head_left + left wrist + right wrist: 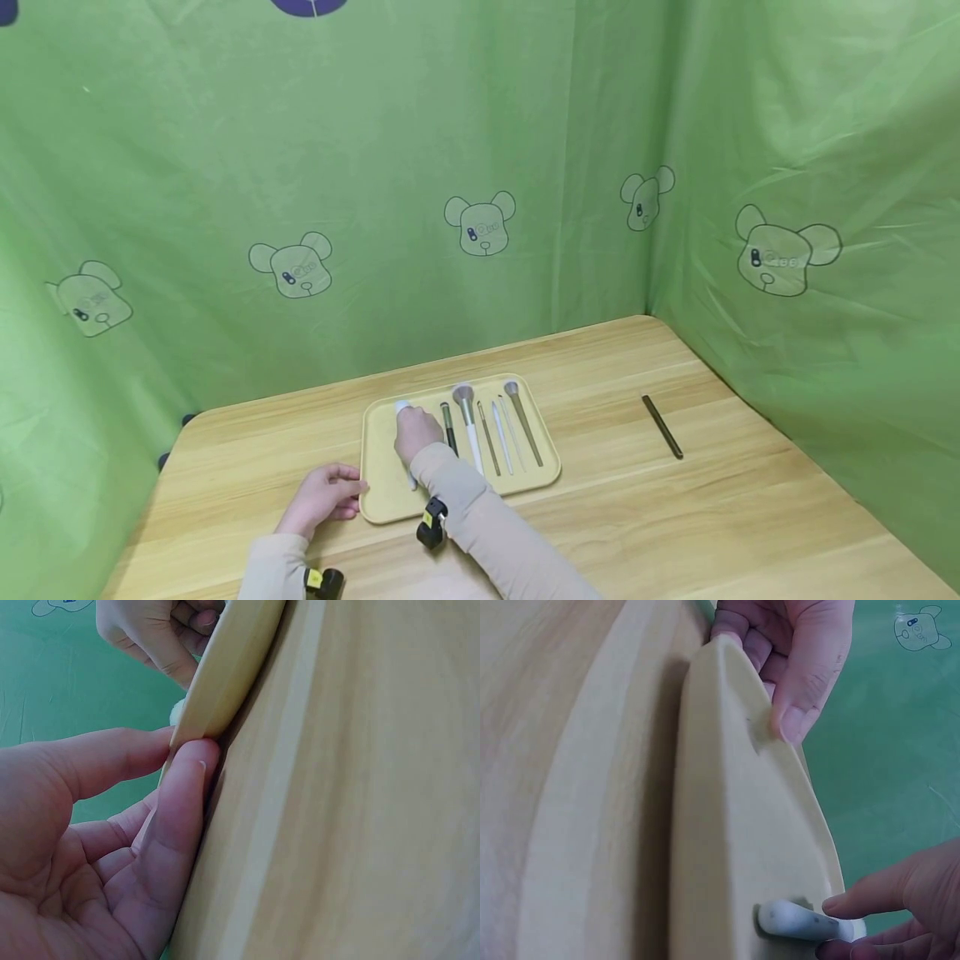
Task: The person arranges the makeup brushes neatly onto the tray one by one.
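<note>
A pale yellow tray lies on the table with several makeup brushes on it. At its left edge my left hand pinches the rim between thumb and finger. Over the tray's left part, my right hand holds a white makeup brush by thumb and fingers; the hand hides its middle in the head view. To its right lie a short dark-handled brush, a large fluffy brush with a white handle, thin brushes and a brown-handled fluffy brush, roughly side by side.
A dark, slim stick-like object lies alone on the wooden table, right of the tray. Green curtains with bear-head drawings hang behind the table and along its sides.
</note>
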Demonstrator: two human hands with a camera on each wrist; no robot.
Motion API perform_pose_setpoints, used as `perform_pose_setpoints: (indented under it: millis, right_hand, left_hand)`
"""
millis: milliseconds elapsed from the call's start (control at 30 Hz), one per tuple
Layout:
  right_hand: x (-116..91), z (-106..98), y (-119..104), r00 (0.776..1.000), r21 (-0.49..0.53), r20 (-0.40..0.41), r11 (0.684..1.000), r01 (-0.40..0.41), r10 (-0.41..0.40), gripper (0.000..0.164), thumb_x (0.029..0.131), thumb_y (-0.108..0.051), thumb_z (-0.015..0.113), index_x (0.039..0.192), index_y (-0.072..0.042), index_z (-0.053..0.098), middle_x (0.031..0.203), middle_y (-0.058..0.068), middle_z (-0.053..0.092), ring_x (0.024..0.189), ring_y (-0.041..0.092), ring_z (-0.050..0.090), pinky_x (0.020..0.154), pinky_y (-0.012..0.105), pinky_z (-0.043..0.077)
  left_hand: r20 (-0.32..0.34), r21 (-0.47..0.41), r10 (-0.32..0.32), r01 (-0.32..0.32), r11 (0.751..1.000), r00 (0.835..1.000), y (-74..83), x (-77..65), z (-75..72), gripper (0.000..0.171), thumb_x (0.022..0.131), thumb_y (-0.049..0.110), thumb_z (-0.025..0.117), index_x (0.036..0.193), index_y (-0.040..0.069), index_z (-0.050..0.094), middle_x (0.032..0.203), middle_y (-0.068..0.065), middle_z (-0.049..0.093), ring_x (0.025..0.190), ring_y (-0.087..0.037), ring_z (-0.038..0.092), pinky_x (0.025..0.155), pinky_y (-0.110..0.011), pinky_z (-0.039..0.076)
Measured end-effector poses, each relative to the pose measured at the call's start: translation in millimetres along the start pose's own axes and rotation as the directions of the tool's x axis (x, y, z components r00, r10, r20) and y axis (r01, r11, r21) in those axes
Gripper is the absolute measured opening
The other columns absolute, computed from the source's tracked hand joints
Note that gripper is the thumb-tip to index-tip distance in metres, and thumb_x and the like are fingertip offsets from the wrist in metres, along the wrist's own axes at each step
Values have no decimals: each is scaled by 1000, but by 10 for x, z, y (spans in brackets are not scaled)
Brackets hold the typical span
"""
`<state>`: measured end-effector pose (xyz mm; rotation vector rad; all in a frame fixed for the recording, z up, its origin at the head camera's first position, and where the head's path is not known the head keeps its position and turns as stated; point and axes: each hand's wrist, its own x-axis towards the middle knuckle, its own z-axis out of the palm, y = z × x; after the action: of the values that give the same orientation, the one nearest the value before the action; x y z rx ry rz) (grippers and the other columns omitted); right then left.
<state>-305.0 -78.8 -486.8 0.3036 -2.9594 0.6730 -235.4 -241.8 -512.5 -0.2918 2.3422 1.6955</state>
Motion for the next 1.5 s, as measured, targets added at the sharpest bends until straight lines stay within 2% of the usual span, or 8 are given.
perform_pose_setpoints:
  millis: [200, 567, 833, 1067, 1133, 1300, 1367, 1500]
  right_hand:
    - [-18, -92, -5, 999, 14, -32, 999, 35, -34, 3, 75, -6, 61, 75, -5, 58, 61, 5, 58, 49, 14, 52, 39, 21, 40]
    - [-12, -191, 52, 996, -5, -60, 998, 68, -68, 11, 80, -11, 57, 69, -10, 56, 53, 0, 53, 42, 10, 45, 33, 19, 34]
    - [-77, -301, 101, 997, 12, -50, 998, 67, -66, 10, 83, -14, 55, 77, -7, 58, 56, 1, 55, 41, 10, 45, 31, 18, 33]
    - [-107, -360, 246, 982, -63, -135, 991, 121, -129, 14, 82, -20, 58, 80, -6, 59, 53, 1, 54, 37, 8, 43, 30, 18, 31]
    - [-117, -396, 289, 977, -98, -158, 987, 127, -142, 17, 81, -23, 60, 83, -6, 60, 52, 0, 54, 36, 7, 41, 35, 19, 38]
    - [-143, -507, 405, 977, -114, -166, 987, 117, -135, 21, 81, -25, 62, 89, -6, 60, 64, 5, 63, 39, 8, 44, 37, 19, 41]
    - [-159, -547, 463, 974, -100, -178, 988, 121, -137, 20, 81, -23, 62, 88, -5, 60, 70, 8, 63, 41, 9, 47, 32, 16, 36]
    - [-180, -600, 593, 954, -132, -239, 979, 153, -181, 15, 80, -19, 62, 82, -5, 60, 70, 7, 60, 44, 11, 50, 35, 16, 36]
  left_hand:
    - [22, 3, -6, 6, 1000, 1000, 8, -10, -20, 42, 77, 17, 67, 109, -5, 51, 75, -6, 63, 60, -13, 60, 58, -26, 56]
    - [-8, 12, -4, 5, 1000, 1000, 1, -9, 0, 40, 76, 15, 68, 107, -5, 52, 74, -8, 62, 60, -14, 60, 58, -28, 56]
    - [-21, 15, -7, 7, 1000, 1000, 1, -16, 3, 39, 75, 15, 68, 106, -4, 52, 73, -8, 63, 59, -14, 60, 58, -28, 56]
    - [-22, 18, -7, 8, 1000, 1000, 10, -24, 14, 40, 75, 15, 68, 106, -4, 53, 75, -8, 63, 60, -15, 60, 58, -29, 56]
    - [-21, 18, -7, 8, 1000, 1000, 8, -22, 13, 40, 75, 15, 69, 106, -4, 53, 75, -8, 62, 60, -15, 60, 59, -29, 56]
    - [-15, 19, -1, 2, 1000, 1000, -1, -13, 9, 41, 75, 15, 69, 106, -4, 52, 74, -8, 62, 60, -15, 60, 58, -29, 56]
    - [-15, 19, -3, 3, 1000, 1000, -1, -9, 12, 41, 75, 15, 69, 106, -4, 52, 74, -8, 62, 60, -14, 60, 58, -29, 56]
    - [-13, 20, -3, 3, 1000, 1000, -1, -13, 18, 42, 75, 16, 69, 107, -5, 52, 75, -8, 62, 60, -15, 60, 58, -29, 56]
